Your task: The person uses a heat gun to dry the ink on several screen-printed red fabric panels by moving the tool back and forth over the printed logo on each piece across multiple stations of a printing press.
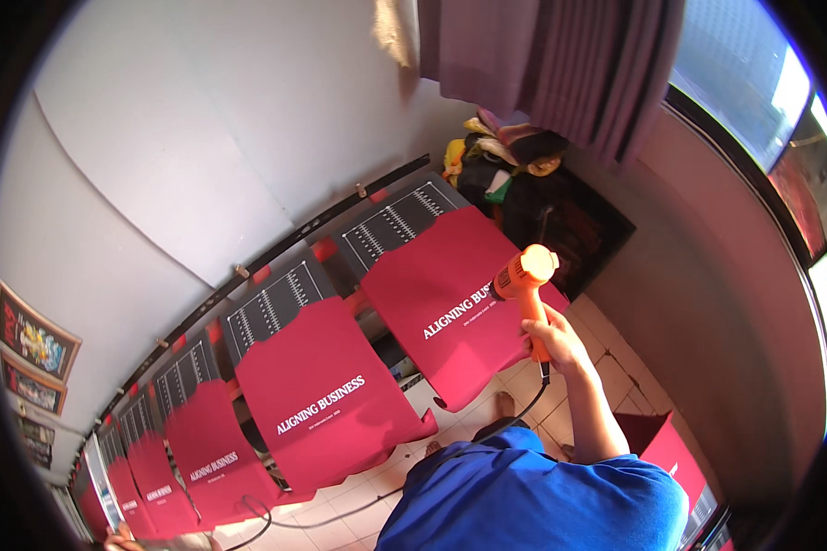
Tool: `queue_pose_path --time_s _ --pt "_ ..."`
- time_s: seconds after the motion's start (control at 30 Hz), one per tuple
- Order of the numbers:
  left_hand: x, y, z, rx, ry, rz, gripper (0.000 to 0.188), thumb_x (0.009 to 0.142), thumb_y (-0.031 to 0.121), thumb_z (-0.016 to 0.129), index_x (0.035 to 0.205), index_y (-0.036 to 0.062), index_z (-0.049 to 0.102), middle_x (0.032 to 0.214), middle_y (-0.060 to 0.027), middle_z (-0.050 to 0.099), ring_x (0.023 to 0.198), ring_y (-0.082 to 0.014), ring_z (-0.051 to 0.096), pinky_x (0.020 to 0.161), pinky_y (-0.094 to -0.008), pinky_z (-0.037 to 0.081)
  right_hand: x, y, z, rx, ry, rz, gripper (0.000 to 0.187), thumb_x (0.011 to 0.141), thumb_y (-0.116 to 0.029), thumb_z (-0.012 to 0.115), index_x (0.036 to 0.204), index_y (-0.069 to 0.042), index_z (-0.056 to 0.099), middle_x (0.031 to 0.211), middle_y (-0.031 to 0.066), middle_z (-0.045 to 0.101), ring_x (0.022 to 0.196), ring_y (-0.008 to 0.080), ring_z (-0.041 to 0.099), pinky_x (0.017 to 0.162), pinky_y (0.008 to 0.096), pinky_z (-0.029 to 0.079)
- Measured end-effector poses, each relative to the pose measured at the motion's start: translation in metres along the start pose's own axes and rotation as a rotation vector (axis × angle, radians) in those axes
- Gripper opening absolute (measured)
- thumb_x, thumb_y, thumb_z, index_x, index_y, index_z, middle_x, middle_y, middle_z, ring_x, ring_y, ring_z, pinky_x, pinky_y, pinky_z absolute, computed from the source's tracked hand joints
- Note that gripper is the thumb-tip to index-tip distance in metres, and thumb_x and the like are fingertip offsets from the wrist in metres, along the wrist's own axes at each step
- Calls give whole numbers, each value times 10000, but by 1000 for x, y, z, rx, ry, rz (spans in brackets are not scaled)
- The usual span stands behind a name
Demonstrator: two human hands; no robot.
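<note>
My right hand [558,342] is wrapped round the handle of an orange heat gun [526,275]. The gun's dark nozzle points left, over the white lettering on a dark red shirt piece [450,275]. That piece lies flat on a dark printing board [402,220] with white ruled markings. From the handle's base a black cord [528,404] runs down to the left, past my blue shirt. My left hand is not in view. Alongside, another printed red shirt piece [326,386] rests on its own board, its near edge hanging over.
Several more boards with red pieces run leftward along a dark rail [276,248]. At the far left, another person's hand [122,537] is by a silver-edged frame [103,482]. A red box-like item [673,450] stands right of me; cloths [510,151] are heaped beneath the curtain [551,64].
</note>
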State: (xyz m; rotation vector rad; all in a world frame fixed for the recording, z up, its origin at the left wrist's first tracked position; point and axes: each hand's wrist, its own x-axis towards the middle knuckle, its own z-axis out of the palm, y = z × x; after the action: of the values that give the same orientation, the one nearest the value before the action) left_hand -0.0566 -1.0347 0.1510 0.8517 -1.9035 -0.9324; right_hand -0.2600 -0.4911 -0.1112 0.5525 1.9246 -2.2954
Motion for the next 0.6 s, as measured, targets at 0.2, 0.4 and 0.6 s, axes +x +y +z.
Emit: queue_pose_path --time_s 0.2,0.4,0.6 --pt "-84 -45 23 168 -107 -370 427 1061 440 442 886 62 534 589 -2 467 412 -96 377 358 -239 303 66 -33 -36 -175 -75 2 341 957 -219 625 1232 -28 563 819 33 598 624 119 583 571 280 500" --pt "-107 -138 50 249 -304 -465 392 1049 437 470 1006 60 569 598 -22 546 433 -125 507 362 -286 407 115 -60 -92 -268 -212 89 274 958 -225 619 1117 -5 577 798 33 582 600 118 581 550 286 494" --pt "-183 -217 98 62 -122 -588 314 1058 344 463 937 63 533 581 7 464 426 -78 439 359 -229 341 144 -68 -118 -277 -315 178 272 964 -246 624 1071 -3 566 822 43 587 596 126 593 530 280 490"
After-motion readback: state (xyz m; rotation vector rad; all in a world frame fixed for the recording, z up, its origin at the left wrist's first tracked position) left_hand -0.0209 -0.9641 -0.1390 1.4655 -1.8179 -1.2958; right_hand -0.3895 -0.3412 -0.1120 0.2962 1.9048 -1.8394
